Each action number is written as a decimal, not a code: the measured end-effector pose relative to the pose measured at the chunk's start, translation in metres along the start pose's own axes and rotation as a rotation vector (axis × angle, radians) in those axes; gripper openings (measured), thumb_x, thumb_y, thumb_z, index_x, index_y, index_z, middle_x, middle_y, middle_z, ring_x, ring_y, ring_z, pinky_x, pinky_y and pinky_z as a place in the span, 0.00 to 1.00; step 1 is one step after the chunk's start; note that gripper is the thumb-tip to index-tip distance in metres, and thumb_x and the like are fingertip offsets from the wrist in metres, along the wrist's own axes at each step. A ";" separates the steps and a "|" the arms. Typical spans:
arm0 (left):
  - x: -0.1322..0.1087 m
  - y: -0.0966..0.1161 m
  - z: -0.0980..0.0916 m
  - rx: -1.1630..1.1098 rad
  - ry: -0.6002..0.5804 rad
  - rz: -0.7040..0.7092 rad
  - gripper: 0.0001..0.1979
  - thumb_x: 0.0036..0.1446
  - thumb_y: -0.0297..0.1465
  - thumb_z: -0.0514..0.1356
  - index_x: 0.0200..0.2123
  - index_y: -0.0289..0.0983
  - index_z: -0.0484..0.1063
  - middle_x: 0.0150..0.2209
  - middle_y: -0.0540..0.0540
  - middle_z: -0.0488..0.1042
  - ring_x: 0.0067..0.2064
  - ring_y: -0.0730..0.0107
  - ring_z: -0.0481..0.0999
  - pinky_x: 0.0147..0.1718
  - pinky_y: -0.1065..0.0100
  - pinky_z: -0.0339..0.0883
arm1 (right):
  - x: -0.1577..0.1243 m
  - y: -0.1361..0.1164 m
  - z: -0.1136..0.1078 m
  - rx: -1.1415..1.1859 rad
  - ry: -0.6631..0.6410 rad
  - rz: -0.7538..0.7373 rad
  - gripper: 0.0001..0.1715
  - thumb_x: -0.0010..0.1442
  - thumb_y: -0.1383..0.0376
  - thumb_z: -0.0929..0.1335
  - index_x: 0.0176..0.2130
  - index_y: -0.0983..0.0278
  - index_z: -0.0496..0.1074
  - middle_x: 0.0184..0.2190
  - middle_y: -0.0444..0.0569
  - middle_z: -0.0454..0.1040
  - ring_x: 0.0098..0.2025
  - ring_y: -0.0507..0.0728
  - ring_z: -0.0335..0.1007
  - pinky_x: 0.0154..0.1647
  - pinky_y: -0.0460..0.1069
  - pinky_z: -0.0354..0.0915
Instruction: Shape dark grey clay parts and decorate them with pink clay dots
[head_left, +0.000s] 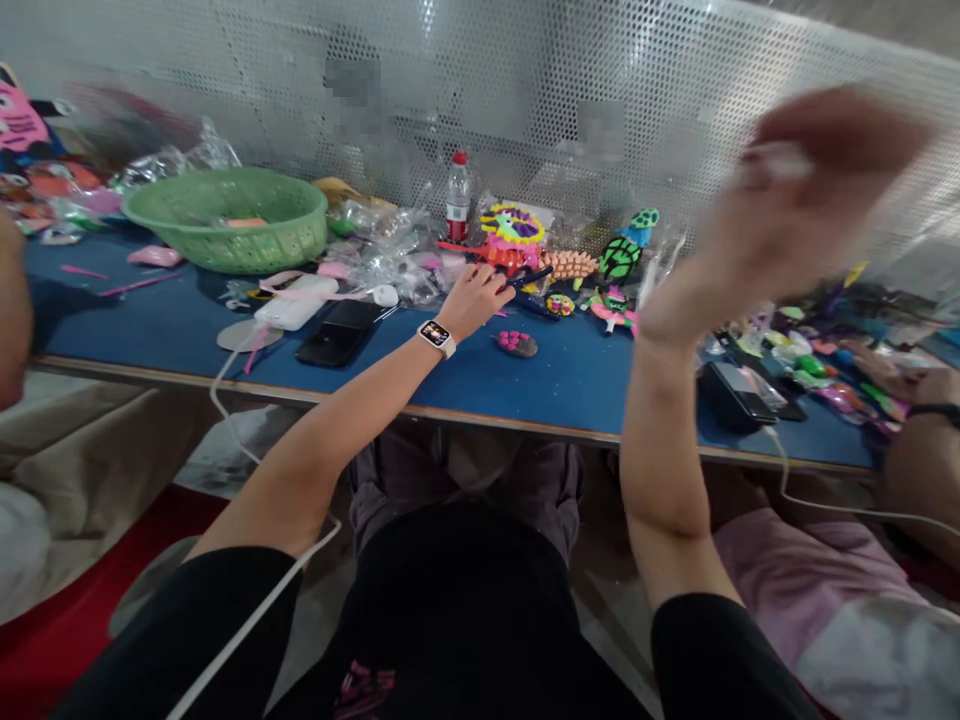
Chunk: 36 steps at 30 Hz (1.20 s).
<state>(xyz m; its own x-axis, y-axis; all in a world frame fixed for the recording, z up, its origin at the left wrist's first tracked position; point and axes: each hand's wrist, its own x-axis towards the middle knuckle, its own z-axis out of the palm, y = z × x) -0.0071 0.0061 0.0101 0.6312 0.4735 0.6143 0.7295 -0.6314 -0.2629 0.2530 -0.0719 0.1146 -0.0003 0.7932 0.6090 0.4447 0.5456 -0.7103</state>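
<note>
Reaching, centre frame: left hand curled at dark tool, grasp unconfirmed | right hand upper right, blurred, fingers unreadable | next likely needs firm hold.

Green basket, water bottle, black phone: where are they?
green basket (247,250), head view, on its front wall.
water bottle (458,195), head view, on its clear body.
black phone (337,335), head view, middle of its screen.

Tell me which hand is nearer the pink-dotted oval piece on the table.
Left. The left hand sits at the table just up-left of the pink-dotted oval piece, not touching it. The right hand is up in the air, blurred, far to its right.
</note>
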 end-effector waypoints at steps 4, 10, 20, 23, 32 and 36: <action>-0.001 -0.006 0.000 0.000 0.034 -0.007 0.17 0.82 0.26 0.57 0.65 0.36 0.80 0.54 0.31 0.89 0.60 0.44 0.83 0.61 0.42 0.77 | 0.016 0.028 0.052 0.019 -0.094 -0.181 0.22 0.74 0.45 0.79 0.58 0.54 0.84 0.56 0.55 0.86 0.60 0.71 0.85 0.68 0.71 0.82; -0.004 -0.003 -0.005 -0.019 -0.016 0.020 0.16 0.82 0.24 0.55 0.62 0.34 0.80 0.51 0.31 0.89 0.61 0.45 0.84 0.64 0.44 0.76 | 0.003 0.100 0.101 0.236 -0.367 0.007 0.31 0.55 0.38 0.87 0.41 0.55 0.82 0.40 0.50 0.88 0.44 0.64 0.86 0.52 0.63 0.87; -0.004 0.003 0.003 -0.007 -0.043 0.077 0.16 0.83 0.28 0.56 0.63 0.33 0.80 0.51 0.30 0.89 0.61 0.42 0.84 0.63 0.42 0.77 | -0.006 0.115 0.101 0.277 -0.248 0.088 0.32 0.52 0.37 0.86 0.35 0.56 0.78 0.33 0.48 0.86 0.34 0.59 0.80 0.40 0.58 0.81; -0.004 0.002 0.006 -0.010 -0.031 0.060 0.17 0.84 0.27 0.54 0.62 0.34 0.81 0.49 0.31 0.89 0.59 0.43 0.84 0.61 0.43 0.77 | -0.005 0.120 0.102 0.280 -0.270 0.096 0.33 0.52 0.36 0.86 0.34 0.56 0.77 0.33 0.48 0.85 0.35 0.59 0.80 0.41 0.57 0.81; -0.005 0.001 0.007 0.001 -0.006 0.081 0.17 0.85 0.29 0.53 0.61 0.36 0.83 0.48 0.33 0.89 0.57 0.45 0.83 0.59 0.46 0.78 | -0.007 0.127 0.107 0.329 -0.306 0.146 0.30 0.57 0.43 0.88 0.34 0.57 0.77 0.32 0.48 0.84 0.39 0.62 0.84 0.47 0.59 0.84; -0.005 0.001 0.005 -0.037 -0.013 0.072 0.18 0.85 0.30 0.54 0.65 0.35 0.81 0.49 0.33 0.89 0.58 0.45 0.83 0.60 0.46 0.77 | -0.009 0.124 0.108 0.393 -0.327 0.163 0.33 0.54 0.40 0.90 0.37 0.56 0.77 0.34 0.47 0.86 0.40 0.62 0.87 0.51 0.62 0.87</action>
<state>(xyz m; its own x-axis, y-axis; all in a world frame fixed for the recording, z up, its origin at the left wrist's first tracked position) -0.0082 0.0063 0.0027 0.6850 0.4338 0.5853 0.6722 -0.6862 -0.2781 0.2116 0.0177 -0.0166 -0.2665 0.8848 0.3821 0.0933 0.4183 -0.9035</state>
